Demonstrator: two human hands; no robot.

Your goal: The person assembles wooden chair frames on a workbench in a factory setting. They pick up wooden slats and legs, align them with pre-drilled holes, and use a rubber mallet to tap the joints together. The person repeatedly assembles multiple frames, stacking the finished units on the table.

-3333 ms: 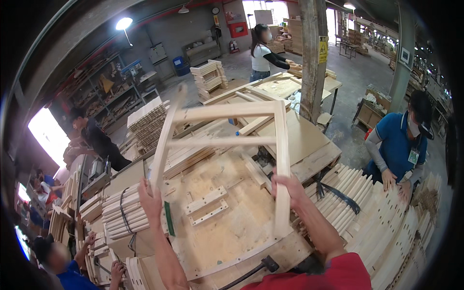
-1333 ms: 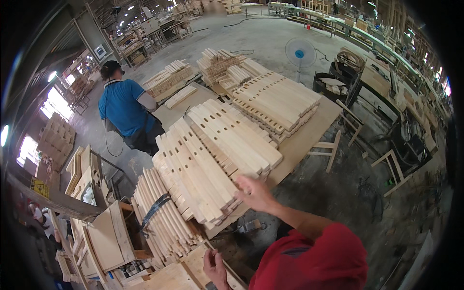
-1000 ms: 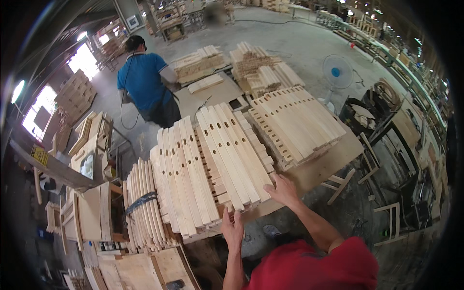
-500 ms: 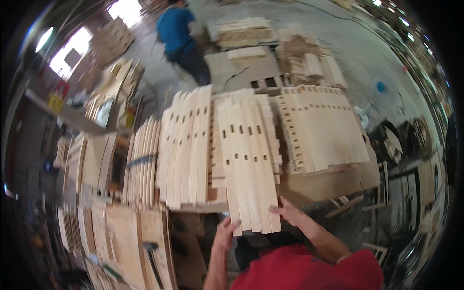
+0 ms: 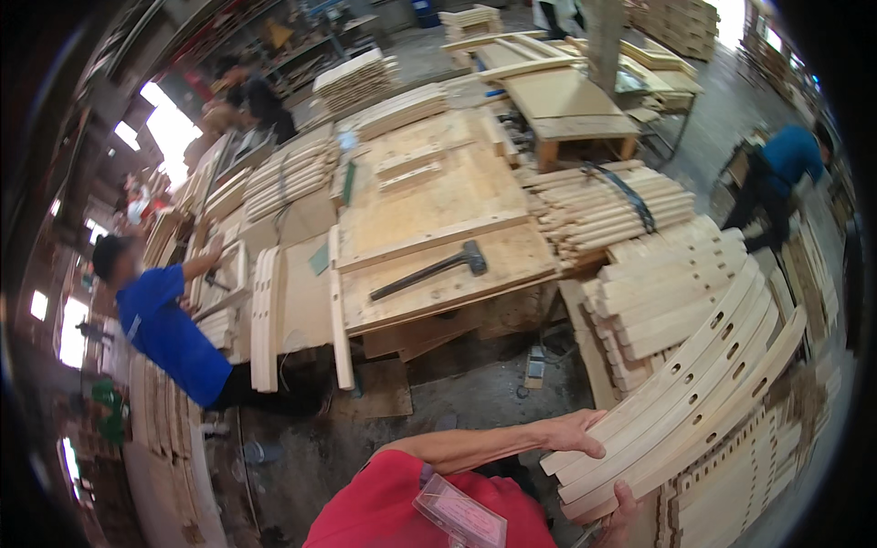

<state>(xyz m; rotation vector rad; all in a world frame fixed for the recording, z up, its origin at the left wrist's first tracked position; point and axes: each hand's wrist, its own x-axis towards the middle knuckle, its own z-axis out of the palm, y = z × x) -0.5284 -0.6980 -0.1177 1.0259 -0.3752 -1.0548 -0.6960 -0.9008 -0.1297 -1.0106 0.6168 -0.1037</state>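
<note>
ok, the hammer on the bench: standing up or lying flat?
Lying flat. The hammer rests on its side on the plywood bench top, handle running down-left from the head; neither hand touches it.

Lifted a bundle of curved, slotted wooden slats (image 5: pixel 681 406) off the stack on the right, left hand (image 5: pixel 571 432) on top, right hand (image 5: pixel 619 513) beneath the near ends. Turned back toward the workbench (image 5: pixel 429 196), bringing its hammer (image 5: pixel 431 270) into view again.
</note>
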